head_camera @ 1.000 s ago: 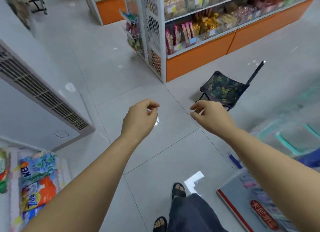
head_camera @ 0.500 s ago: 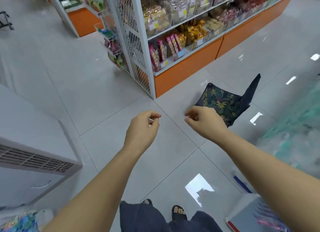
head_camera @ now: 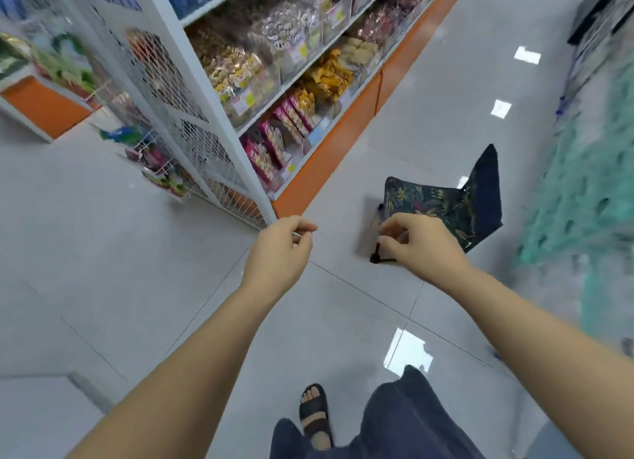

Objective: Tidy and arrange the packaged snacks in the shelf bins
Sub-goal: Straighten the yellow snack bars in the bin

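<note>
Shiny pale grey tiled floor (head_camera: 103, 252) here, with a white metal shelf unit on an orange base (head_camera: 343, 132) standing on it, clear bins packed with pink and yellow snack packets (head_camera: 271, 146). Dark leaf-print folding stool (head_camera: 432, 201) stands just beside it.
</note>
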A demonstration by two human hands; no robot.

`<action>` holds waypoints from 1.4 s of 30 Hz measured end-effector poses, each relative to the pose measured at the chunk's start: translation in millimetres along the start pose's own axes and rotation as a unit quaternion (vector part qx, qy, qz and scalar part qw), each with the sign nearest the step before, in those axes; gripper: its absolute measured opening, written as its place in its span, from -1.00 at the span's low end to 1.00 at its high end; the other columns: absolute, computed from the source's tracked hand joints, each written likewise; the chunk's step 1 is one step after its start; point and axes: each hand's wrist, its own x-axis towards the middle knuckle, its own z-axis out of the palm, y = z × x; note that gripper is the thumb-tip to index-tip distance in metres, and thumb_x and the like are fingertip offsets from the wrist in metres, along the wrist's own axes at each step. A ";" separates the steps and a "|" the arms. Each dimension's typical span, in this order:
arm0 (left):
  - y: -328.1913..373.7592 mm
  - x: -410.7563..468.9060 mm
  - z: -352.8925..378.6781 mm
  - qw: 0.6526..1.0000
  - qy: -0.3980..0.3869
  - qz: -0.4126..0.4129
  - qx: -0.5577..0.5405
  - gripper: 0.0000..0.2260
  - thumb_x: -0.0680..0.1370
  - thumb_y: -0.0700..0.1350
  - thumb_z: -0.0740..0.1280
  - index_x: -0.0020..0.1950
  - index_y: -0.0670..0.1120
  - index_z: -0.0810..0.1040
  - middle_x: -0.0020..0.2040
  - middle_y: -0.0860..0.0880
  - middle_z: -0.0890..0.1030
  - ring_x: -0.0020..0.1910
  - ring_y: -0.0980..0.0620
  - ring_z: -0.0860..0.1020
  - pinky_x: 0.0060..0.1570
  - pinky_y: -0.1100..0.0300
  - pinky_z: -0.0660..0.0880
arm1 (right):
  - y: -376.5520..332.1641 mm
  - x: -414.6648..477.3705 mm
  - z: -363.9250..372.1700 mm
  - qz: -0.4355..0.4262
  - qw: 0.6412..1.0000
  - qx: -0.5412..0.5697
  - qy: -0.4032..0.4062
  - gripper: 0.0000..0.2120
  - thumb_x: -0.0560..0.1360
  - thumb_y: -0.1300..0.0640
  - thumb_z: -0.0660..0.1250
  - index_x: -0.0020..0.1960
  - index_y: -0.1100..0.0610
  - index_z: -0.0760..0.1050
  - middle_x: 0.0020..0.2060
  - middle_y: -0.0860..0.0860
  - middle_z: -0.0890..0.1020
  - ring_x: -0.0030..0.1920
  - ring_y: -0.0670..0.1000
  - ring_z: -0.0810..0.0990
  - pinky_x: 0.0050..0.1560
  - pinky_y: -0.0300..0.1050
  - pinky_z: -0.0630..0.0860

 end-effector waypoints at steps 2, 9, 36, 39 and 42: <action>7.4 34.7 -1.7 1.000 -0.014 0.023 0.002 -0.85 0.57 -0.15 0.23 0.03 0.03 0.56 -0.08 0.14 0.55 -0.13 0.25 0.50 -0.04 0.21 0.48 | 2.5 23.4 -4.4 0.022 1.000 0.006 0.008 -0.85 0.49 0.01 0.30 0.03 -0.03 0.57 -0.17 -0.16 0.60 -0.16 -0.11 0.54 -0.16 -0.15 0.47; 42.5 157.5 8.9 0.995 -0.058 0.075 0.020 -0.84 0.59 -0.16 0.21 0.08 0.00 0.55 -0.05 0.12 0.52 -0.13 0.30 0.46 -0.04 0.24 0.45 | 20.1 129.9 -30.2 0.060 0.998 0.020 0.027 -0.84 0.49 0.03 0.29 0.04 -0.03 0.56 -0.17 -0.18 0.59 -0.11 -0.10 0.53 -0.07 -0.07 0.53; 148.1 590.9 16.4 0.977 -0.132 0.160 0.055 -0.81 0.57 -0.19 0.22 0.08 -0.02 0.57 0.05 0.10 0.54 -0.07 0.17 0.49 -0.03 0.23 0.44 | 15.3 546.2 -148.6 0.065 0.997 -0.014 0.046 -0.84 0.51 0.02 0.27 0.07 -0.01 0.54 -0.15 -0.18 0.56 -0.13 -0.09 0.48 -0.16 -0.17 0.39; 145.5 614.3 18.0 0.979 -0.138 0.136 0.057 -0.81 0.57 -0.18 0.22 0.10 -0.01 0.58 0.07 0.11 0.55 -0.07 0.20 0.49 -0.06 0.26 0.43 | 16.4 587.1 -158.0 0.047 0.998 -0.030 0.030 -0.83 0.52 0.02 0.26 0.07 0.00 0.54 -0.11 -0.15 0.59 -0.13 -0.08 0.52 -0.16 -0.16 0.44; 145.4 638.7 15.2 0.988 -0.110 0.103 0.046 -0.84 0.57 -0.15 0.24 0.07 0.01 0.58 0.02 0.12 0.57 -0.07 0.19 0.49 -0.07 0.27 0.43 | 10.9 635.6 -168.2 0.009 0.998 -0.054 0.004 -0.82 0.53 0.03 0.26 0.08 0.03 0.54 -0.07 -0.09 0.62 -0.11 -0.03 0.56 -0.12 -0.13 0.50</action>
